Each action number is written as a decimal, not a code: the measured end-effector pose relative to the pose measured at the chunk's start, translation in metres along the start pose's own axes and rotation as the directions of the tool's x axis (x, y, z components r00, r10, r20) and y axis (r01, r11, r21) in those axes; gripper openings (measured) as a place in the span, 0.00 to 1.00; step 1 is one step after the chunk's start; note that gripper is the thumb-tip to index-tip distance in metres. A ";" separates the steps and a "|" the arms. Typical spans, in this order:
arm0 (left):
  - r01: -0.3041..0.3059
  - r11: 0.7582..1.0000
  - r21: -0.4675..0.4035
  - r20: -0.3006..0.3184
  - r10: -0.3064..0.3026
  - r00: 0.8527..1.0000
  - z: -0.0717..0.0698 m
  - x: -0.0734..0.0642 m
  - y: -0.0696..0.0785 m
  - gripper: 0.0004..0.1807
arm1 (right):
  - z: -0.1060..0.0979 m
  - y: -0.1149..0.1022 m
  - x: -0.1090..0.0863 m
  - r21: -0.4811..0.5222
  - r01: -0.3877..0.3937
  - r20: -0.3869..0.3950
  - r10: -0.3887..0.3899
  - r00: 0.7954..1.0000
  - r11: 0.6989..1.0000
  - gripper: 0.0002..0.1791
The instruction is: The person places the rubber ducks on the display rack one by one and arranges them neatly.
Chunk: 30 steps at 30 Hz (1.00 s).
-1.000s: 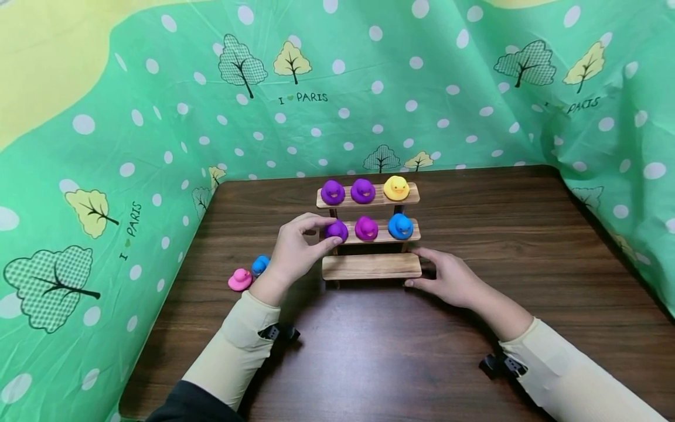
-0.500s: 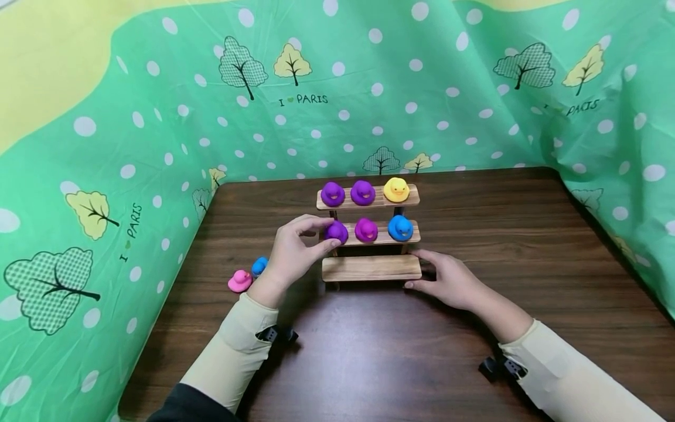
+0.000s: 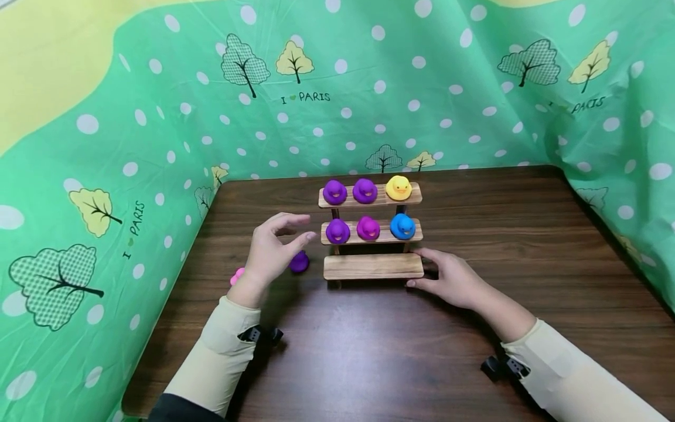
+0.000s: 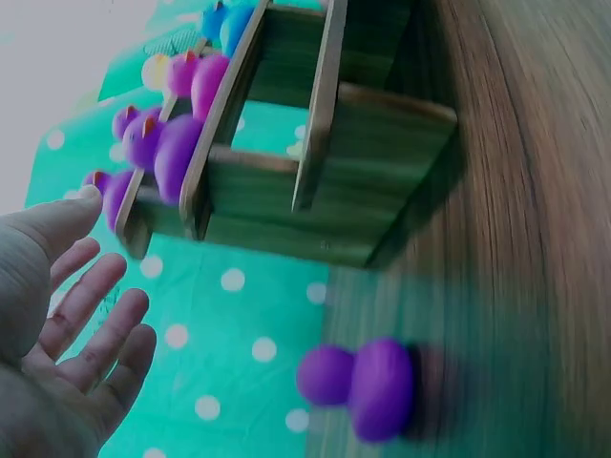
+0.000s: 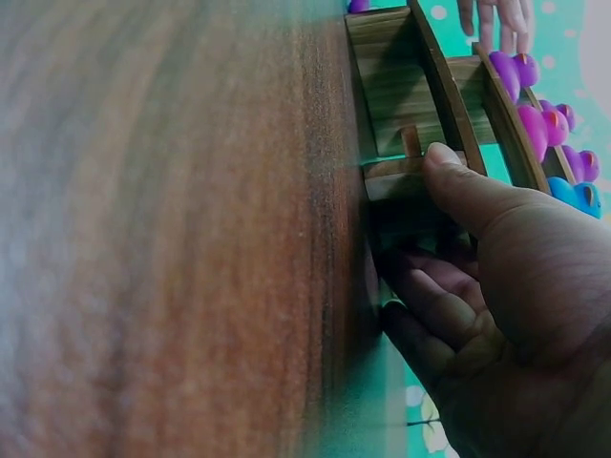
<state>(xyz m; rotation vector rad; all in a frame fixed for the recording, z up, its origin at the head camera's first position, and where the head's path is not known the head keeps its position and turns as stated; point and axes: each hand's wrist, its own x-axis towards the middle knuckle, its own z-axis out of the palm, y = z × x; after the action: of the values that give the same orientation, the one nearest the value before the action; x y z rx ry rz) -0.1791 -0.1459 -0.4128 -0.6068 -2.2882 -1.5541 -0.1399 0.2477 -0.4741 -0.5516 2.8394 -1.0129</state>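
Observation:
A three-tier wooden display stand [image 3: 373, 267] stands on the table. On its top tier sit two purple rubber ducks and a yellow rubber duck [image 3: 398, 188]. The middle tier holds a purple duck [image 3: 337, 231], a magenta duck [image 3: 368, 228] and a blue duck [image 3: 403, 226]; the lowest board is bare. My left hand [image 3: 271, 249] hovers left of the stand, thumb and fingers apart, with nothing in it. Just beyond its thumb another purple duck [image 4: 368, 386] sits on the table. My right hand [image 3: 452, 278] grips the lowest tier's right end, thumb in front [image 5: 458, 181].
Left of my left hand a pink duck [image 3: 237, 276] on the table is mostly hidden by the wrist. A green polka-dot cloth [image 3: 348, 111] walls the dark wooden table [image 3: 358, 351] at the back and both sides.
My left hand has let go of the middle tier's left purple duck and moved left. It now covers the blue duck on the table, and a purple duck there shows. The right hand stays put.

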 end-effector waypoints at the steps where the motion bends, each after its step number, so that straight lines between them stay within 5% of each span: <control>1: 0.005 1.000 0.004 -0.003 -0.005 1.000 -0.003 -0.001 -0.002 0.17 | 0.000 0.000 0.000 0.001 -0.001 0.001 0.001 1.000 1.000 0.41; 10: 0.091 0.992 0.087 -0.045 -0.088 0.995 -0.039 -0.016 -0.020 0.16 | 0.001 0.000 0.000 0.011 0.006 0.002 -0.007 1.000 1.000 0.40; 18: 0.213 0.970 0.115 -0.052 -0.208 0.977 -0.070 -0.034 -0.040 0.19 | 0.000 -0.001 0.000 0.021 0.015 -0.005 -0.015 1.000 1.000 0.40; 30: 0.356 0.908 0.223 0.100 -0.384 0.918 -0.098 -0.057 -0.066 0.29 | 0.000 0.000 0.000 0.023 0.011 -0.005 -0.011 1.000 1.000 0.40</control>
<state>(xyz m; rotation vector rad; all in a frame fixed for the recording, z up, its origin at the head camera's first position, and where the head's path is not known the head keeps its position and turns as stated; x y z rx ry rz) -0.1619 -0.2683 -0.4570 -0.2414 -2.7544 -1.4401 -0.1401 0.2474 -0.4744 -0.5641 2.8276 -1.0490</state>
